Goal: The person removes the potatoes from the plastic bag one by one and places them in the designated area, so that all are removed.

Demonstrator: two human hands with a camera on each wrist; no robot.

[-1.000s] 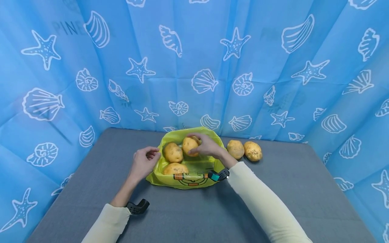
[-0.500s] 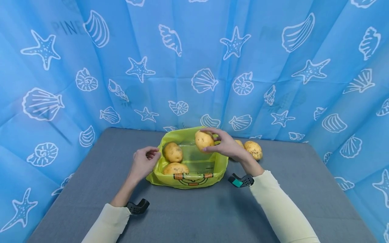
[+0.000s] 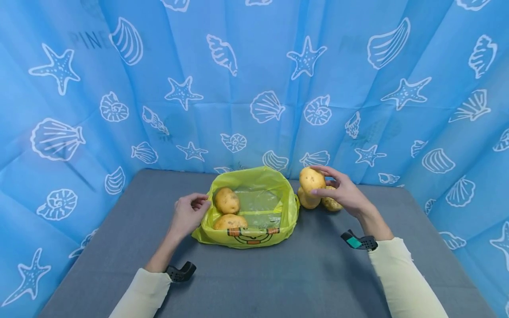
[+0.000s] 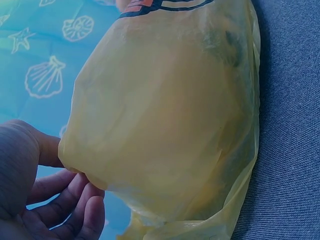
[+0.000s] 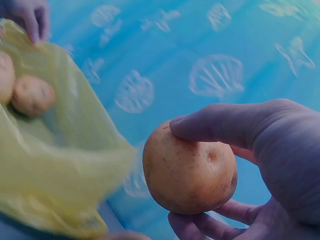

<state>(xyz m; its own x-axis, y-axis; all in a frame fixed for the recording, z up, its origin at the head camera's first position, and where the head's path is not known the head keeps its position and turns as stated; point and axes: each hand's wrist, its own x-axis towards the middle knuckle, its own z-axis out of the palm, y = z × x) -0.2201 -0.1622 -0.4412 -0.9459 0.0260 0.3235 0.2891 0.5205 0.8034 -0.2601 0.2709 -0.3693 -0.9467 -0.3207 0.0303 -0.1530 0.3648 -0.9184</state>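
My right hand (image 3: 343, 190) grips a potato (image 3: 312, 179) between thumb and fingers, right of the bag; the right wrist view shows this potato (image 5: 190, 170) up close. My left hand (image 3: 191, 214) pinches the left rim of a yellow plastic bag (image 3: 246, 240), which stands with its mouth spread. Inside the bag lie two potatoes, a rear potato (image 3: 227, 201) and a front potato (image 3: 230, 221). In the left wrist view, the thumb and fingers hold the edge of the bag (image 4: 160, 110).
Behind the held potato, two more potatoes sit on the grey cloth-covered table (image 3: 246, 282), a left potato (image 3: 308, 202) and a right potato (image 3: 331, 204), both partly hidden. A blue curtain (image 3: 254, 57) with white shell prints hangs behind and at the sides.
My right hand has lifted a potato out of the bag and carried it right, over to the two potatoes on the table. The left hand has stayed on the bag's rim.
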